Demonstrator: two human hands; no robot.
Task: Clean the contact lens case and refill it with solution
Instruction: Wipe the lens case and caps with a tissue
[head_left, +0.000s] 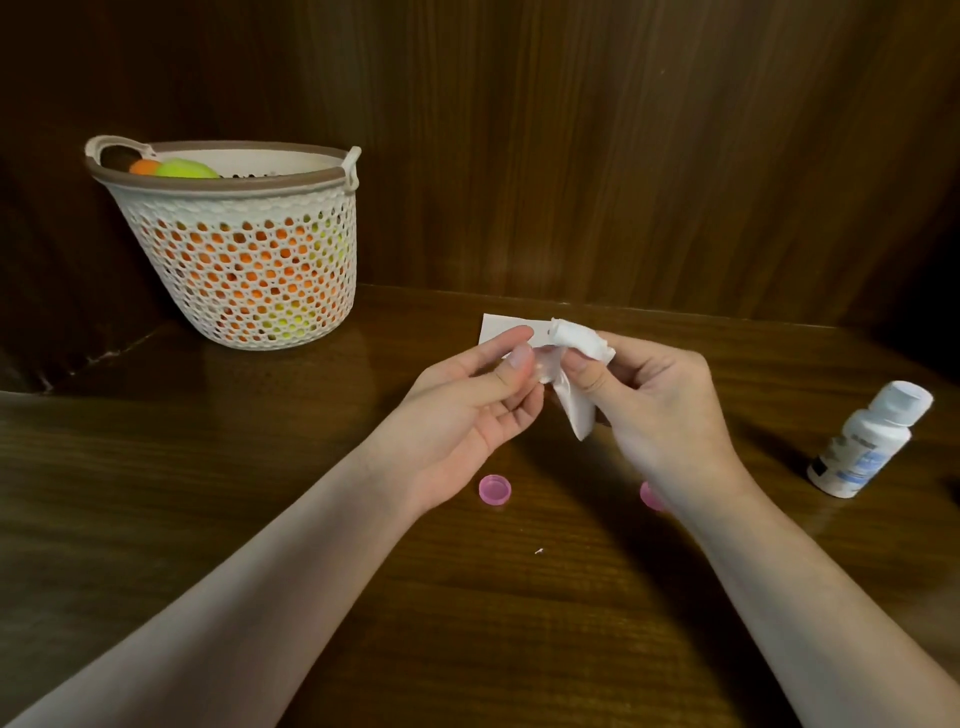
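The left hand (475, 395) is raised above the table (260, 519), palm turned inward. Its thumb and forefinger pinch a small clear case (544, 364); the other fingers are loosely curled beneath. Most of the case is hidden between the fingers, so its details cannot be told.

The right hand (654, 400) faces the left at the same height. Its forefinger is wrapped in a white tissue (576, 343), and the wrapped tip presses against the case. The thumb pins the tissue from below, and a loose tail of tissue hangs down between the two hands. The remaining fingers are curled in.

A white sheet (501, 327) lies on the table just behind the hands, partly covered by them.

Two pink caps lie on the table below the hands: one cap (494, 489) beside the left wrist, open side up, and a second cap (649, 496) partly hidden by the right wrist.

A white bottle (865, 441) with a white cap stands on the table to the right, well apart from the hands.

A white perforated basket (244, 270) stands at the rear left of the table, holding orange and yellow-green items.
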